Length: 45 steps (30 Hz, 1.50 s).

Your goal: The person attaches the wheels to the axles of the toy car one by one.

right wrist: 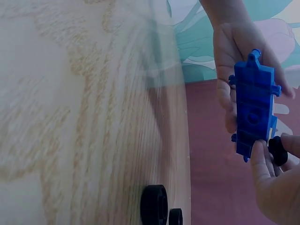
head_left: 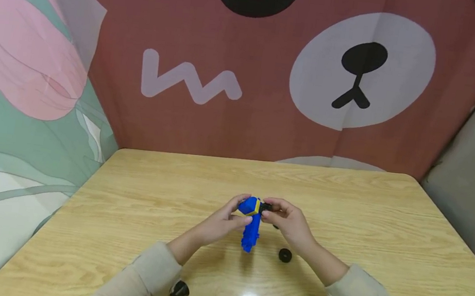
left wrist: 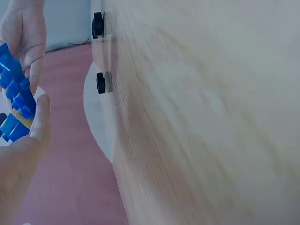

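Observation:
Above the middle of the table, my left hand (head_left: 223, 222) grips a blue toy vehicle body (right wrist: 253, 98) with a yellow strip near one end. In the right wrist view its underside faces the camera, with pegs sticking out along both long sides. My right hand (head_left: 292, 222) pinches a small black wheel (right wrist: 278, 151) between thumb and fingers, beside a peg near the yellow strip. Whether the wheel sits on that peg is hidden by the fingers. Two more black wheels lie on the table: one wheel (head_left: 285, 255) below the right hand, another wheel (right wrist: 176, 216) partly behind it.
The wooden table (head_left: 122, 232) has rounded far corners and meets a reddish cloth (head_left: 248, 129) with a bear print. A floral cloth (head_left: 22, 70) hangs at left. Black devices (head_left: 179, 292) sit near both sleeves.

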Available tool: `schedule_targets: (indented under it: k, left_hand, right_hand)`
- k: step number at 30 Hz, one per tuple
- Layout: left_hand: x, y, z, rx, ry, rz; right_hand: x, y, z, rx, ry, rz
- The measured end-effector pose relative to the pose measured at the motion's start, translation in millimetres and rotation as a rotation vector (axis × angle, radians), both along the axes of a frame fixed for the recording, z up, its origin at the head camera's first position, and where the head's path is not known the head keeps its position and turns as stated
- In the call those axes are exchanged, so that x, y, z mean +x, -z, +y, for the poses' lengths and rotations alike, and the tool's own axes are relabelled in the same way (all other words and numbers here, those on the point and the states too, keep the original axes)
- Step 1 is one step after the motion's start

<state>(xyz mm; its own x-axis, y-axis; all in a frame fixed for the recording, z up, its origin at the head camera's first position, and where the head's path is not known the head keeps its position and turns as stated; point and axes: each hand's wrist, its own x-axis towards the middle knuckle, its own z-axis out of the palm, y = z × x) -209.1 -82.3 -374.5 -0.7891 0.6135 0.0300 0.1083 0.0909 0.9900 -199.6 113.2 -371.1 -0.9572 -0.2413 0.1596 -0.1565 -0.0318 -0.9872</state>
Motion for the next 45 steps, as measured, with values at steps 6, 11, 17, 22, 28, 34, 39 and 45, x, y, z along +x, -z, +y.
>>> schedule_targets:
  k: [6, 11, 17, 22, 28, 34, 39, 45]
  left_hand:
    - [-3.5, -2.2, 7.1, -0.010, -0.190, -0.005]
    - [-4.2, -3.0, 10.5, 0.019, -0.270, -0.039]
    - [-3.8, -4.3, 13.1, 0.089, -0.258, -0.072]
    - [-3.6, -6.0, 13.4, 0.110, -0.261, -0.106]
    - [-4.3, -3.9, 13.5, 0.102, -0.259, -0.105]
    - [-3.6, -1.7, 13.6, 0.090, -0.243, -0.124]
    - [-4.1, 1.1, 13.4, 0.110, -0.227, -0.140]
    - [-1.9, 0.2, 13.4, 0.126, -0.218, -0.146]
  right_hand:
    - [0.8, -0.3, -3.8, 0.021, 0.000, 0.028]
    - [1.7, -1.2, -5.0, 0.046, -0.009, 0.039]
    - [2.6, -1.6, -3.2, 0.047, -0.041, 0.049]
    - [2.7, -0.7, -1.9, 0.053, -0.042, 0.058]
    - [3.1, 1.2, -2.0, 0.060, -0.037, 0.064]
    - [2.9, 2.9, -1.1, 0.092, -0.020, 0.061]
    - [3.1, 4.5, -0.6, 0.083, -0.031, 0.057]
    - [3.1, 5.7, 0.3, 0.026, -0.070, 0.042]
